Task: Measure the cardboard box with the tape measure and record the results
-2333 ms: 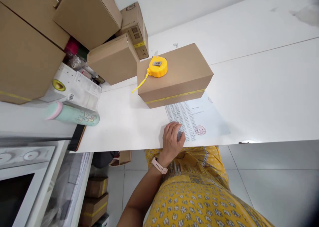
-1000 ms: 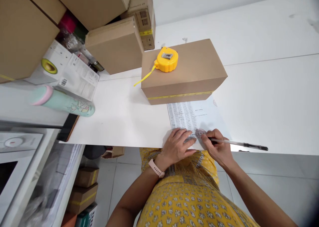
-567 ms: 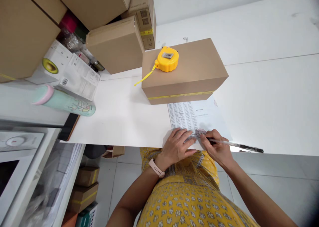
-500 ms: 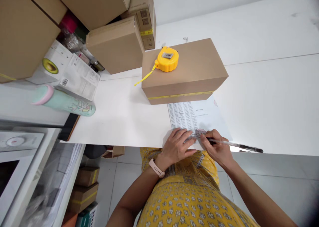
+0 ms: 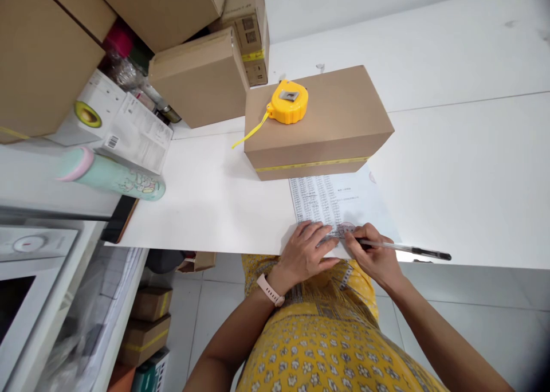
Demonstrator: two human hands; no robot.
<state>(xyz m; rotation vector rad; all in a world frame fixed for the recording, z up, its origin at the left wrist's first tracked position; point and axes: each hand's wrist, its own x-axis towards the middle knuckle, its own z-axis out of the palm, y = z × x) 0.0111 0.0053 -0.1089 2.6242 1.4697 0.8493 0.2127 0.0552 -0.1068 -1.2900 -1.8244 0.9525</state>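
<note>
The flat white counter [image 5: 206, 214] holds a long brown cardboard box with yellow tape [image 5: 344, 108]. A pale paper sheet with rows of dark print [image 5: 361, 206] lies there too, partly hidden by the box. At the left are a pale green bottle with a pink ring [image 5: 116, 177], a white box with an avocado picture [image 5: 137, 131] and a plain brown cardboard box [image 5: 197, 85].
</note>
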